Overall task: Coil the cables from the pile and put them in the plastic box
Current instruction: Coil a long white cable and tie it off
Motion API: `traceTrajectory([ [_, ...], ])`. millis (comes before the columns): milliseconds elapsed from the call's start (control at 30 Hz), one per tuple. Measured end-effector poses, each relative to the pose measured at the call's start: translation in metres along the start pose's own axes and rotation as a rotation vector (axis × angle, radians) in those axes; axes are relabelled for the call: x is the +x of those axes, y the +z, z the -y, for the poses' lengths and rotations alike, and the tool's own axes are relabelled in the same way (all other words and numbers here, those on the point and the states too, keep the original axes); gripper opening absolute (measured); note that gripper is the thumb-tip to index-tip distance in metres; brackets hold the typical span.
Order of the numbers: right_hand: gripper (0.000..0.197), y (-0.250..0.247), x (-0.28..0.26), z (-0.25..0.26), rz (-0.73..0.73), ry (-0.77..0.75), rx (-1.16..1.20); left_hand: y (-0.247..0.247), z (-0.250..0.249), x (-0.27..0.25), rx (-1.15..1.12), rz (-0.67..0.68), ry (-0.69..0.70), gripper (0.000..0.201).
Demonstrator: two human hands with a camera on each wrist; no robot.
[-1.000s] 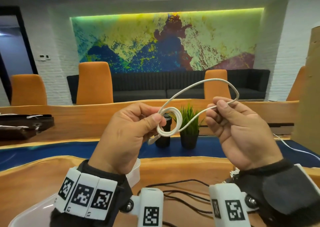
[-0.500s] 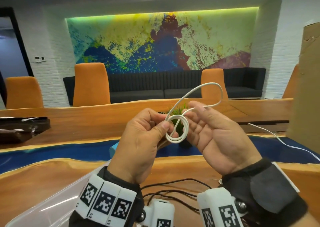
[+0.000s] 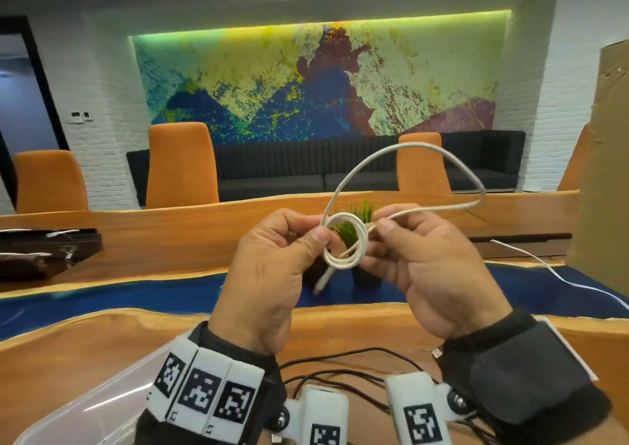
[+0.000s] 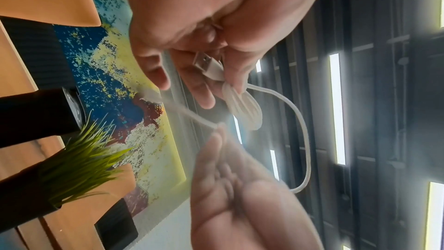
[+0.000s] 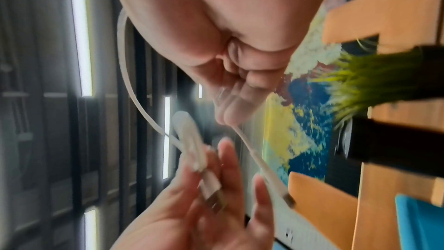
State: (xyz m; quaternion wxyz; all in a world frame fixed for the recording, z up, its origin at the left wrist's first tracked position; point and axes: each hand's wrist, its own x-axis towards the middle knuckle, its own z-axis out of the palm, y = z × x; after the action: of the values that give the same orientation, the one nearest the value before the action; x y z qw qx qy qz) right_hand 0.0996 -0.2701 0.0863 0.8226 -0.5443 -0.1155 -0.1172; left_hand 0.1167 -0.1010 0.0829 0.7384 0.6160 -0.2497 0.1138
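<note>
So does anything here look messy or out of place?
Mostly no. The white cable is only half coiled between the left hand and right hand, one big loop loose. Black cables lie tangled on the table.

White cable (image 3: 343, 240) coil pinched between left hand (image 3: 272, 274) and right hand (image 3: 425, 267)

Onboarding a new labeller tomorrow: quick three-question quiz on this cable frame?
1. True or false: the left hand pinches the small coil of the white cable.
2. Where are the black cables? A) in the plastic box B) loose on the table C) in the right hand
3. Fill in: the plug in the left palm is a ____ plug.

Key: 1 true; 2 B; 3 USB
</note>
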Motion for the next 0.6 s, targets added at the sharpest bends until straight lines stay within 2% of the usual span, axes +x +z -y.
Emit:
traceTrajectory([
  [67, 0.013, -0.008, 0.005, 0.004, -0.14, -0.022, 0.109, -0.006, -0.001, 0.003, 0.015, -0.026, 0.003, 0.019],
  [133, 0.014, -0.014, 0.008, 0.007, -0.204, 0.003, 0.276, -0.01, -0.002, 0.004, 0.012, -0.024, -0.008, 0.019],
  [233, 0.017, -0.017, 0.009, 0.007, -0.237, 0.095, 0.511, -0.008, -0.001, 0.004, -0.011, 0.0, -0.032, 0.022],
  [333, 0.023, -0.017, 0.009, 0.006, -0.22, 0.154, 0.6, -0.007, 0.001, 0.003, -0.05, 0.029, -0.049, 0.018],
  [467, 0.025, -0.012, 0.008, 0.004, -0.112, 0.264, 0.522, -0.003, 0.003, 0.001, -0.115, 0.045, -0.063, 0.015],
  [600, 0.022, -0.003, -0.002, -0.003, 0.254, 0.403, 0.341, 0.001, 0.01, 0.001, -0.093, 0.0, -0.011, 0.012],
])
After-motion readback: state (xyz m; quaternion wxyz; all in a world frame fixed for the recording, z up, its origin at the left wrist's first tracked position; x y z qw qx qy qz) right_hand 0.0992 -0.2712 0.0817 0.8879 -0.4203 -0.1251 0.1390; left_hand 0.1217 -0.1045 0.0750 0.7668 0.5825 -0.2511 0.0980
